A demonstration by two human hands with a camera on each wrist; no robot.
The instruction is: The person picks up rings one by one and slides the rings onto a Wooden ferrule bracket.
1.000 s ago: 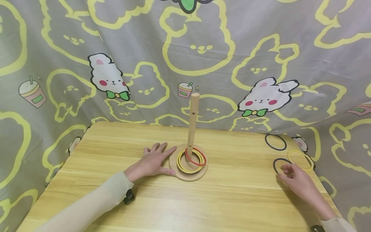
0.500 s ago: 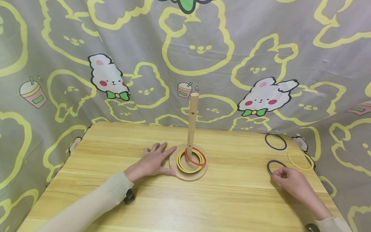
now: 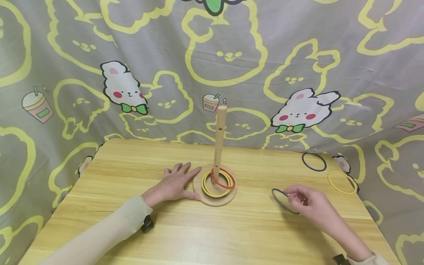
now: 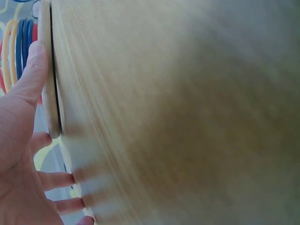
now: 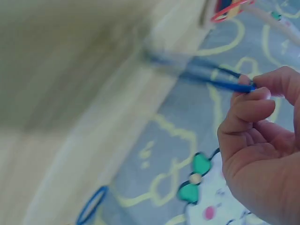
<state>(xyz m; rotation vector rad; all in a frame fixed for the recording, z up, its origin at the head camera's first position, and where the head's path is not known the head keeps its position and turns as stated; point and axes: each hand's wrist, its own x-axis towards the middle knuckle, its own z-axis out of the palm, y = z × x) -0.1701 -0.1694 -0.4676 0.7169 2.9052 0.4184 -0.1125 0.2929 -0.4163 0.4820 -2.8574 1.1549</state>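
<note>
My left hand (image 3: pixel 172 186) rests on the table with its fingers spread, its thumb and index finger at the round base (image 3: pixel 215 202) of a wooden ring-toss stand. An upright peg (image 3: pixel 219 143) rises from that base. Around the peg's foot lie yellow rings (image 4: pixel 12 51) and a tilted red ring (image 3: pixel 234 180). The left wrist view also reveals blue rings (image 4: pixel 19 49) in the stack. To the right of the stand, my right hand (image 3: pixel 313 204) pinches a dark blue ring (image 5: pixel 229 86) between thumb and fingers. That ring hangs tilted above the table.
Another dark blue ring (image 3: pixel 303 159) lies at the table's far right, with a yellow ring (image 3: pixel 344 193) near the right edge. A grey patterned curtain (image 3: pixel 228 73) hangs behind the wooden table (image 3: pixel 185 235) and along its sides.
My right hand has taken hold of the nearer dark blue ring, lifted it and carried it left toward the stand. The left hand keeps its place at the base.
</note>
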